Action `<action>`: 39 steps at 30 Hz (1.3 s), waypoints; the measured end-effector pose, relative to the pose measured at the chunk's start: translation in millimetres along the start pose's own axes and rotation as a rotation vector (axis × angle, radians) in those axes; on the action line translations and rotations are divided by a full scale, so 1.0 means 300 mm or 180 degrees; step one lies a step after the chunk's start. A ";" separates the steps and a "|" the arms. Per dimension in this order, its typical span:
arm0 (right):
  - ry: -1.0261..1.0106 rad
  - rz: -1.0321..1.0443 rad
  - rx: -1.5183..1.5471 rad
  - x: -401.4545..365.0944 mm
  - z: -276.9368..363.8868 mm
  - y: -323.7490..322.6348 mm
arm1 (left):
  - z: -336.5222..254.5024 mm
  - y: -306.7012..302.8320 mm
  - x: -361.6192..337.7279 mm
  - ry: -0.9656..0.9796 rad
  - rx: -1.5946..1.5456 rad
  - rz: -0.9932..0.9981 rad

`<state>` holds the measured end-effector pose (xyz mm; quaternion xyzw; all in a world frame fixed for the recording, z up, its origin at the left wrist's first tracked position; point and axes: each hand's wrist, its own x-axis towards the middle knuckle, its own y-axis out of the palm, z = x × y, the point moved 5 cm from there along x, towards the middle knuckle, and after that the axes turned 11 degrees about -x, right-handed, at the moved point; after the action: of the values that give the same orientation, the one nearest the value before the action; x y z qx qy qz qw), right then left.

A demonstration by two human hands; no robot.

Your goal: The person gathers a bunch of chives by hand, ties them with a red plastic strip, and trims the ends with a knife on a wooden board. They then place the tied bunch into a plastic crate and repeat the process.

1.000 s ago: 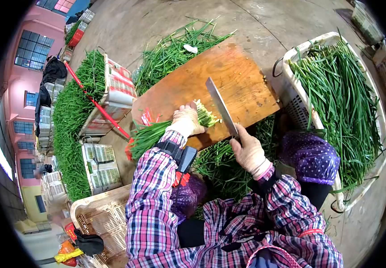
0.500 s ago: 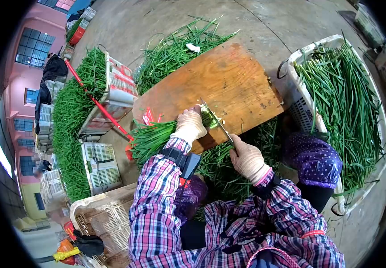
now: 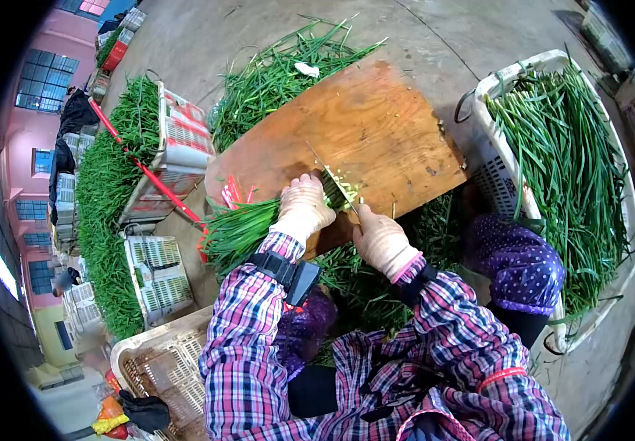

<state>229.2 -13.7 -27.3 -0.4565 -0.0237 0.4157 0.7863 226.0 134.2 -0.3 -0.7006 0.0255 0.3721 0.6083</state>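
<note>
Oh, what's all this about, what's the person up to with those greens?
The person is cutting a bunch of long green stalks on a wooden board. The left hand presses the bunch down, while the right hand holds a knife across its pale ends. Small cut bits lie by the blade. More greens fill the white basket on the right, and a loose heap lies on the floor beyond the board.
</note>
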 end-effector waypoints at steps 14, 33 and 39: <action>0.0200 0.0481 0.0446 0.044 -0.082 -0.058 | 0.018 0.011 -0.009 0.0102 -0.0244 -0.0364; -0.2629 -0.1026 0.0668 -0.306 0.286 -0.308 | 0.272 -0.531 -0.938 0.1605 -0.3475 -0.3807; -0.2915 -0.0927 0.1201 -0.481 0.498 -0.281 | 0.261 -0.456 -1.109 0.1826 -0.6058 -0.3680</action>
<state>126.0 -26.8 171.1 -0.0700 -0.3534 0.4561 0.8137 14.2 99.0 298.7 -0.8423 -0.4535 -0.2673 -0.1157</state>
